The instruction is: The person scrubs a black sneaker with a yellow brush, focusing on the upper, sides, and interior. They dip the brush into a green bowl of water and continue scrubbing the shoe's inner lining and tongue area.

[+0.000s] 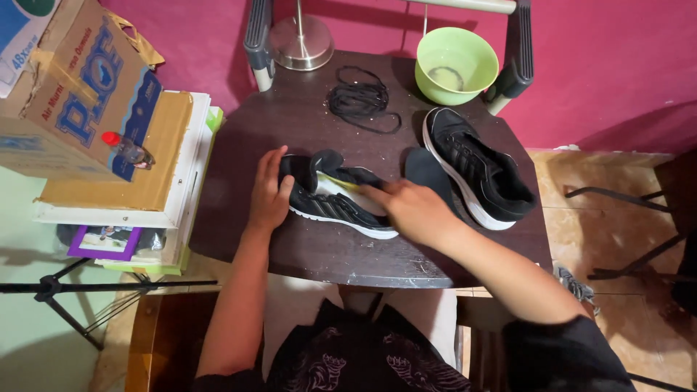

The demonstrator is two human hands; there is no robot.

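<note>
Black mesh sneaker with white sole (335, 203) lies on its side on the dark wood-grain table (319, 254). Left hand (268, 192) flat on its heel, fingers spread, pinning not gripping. Right hand (410, 210) blurred at the shoe's opening; its grip cannot be told. Beyond the right fingers: a dark flat insole (425, 168), the matching upright sneaker (483, 170), coiled black laces (361, 98), a green plastic bowl (456, 64).

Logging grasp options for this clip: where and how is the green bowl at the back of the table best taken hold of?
Grip the green bowl by its near rim, coming from the right hand side over the upright shoe. It stands upright and open, apparently holding a little water, so a level pinch on the thin rim seems safest.
</note>
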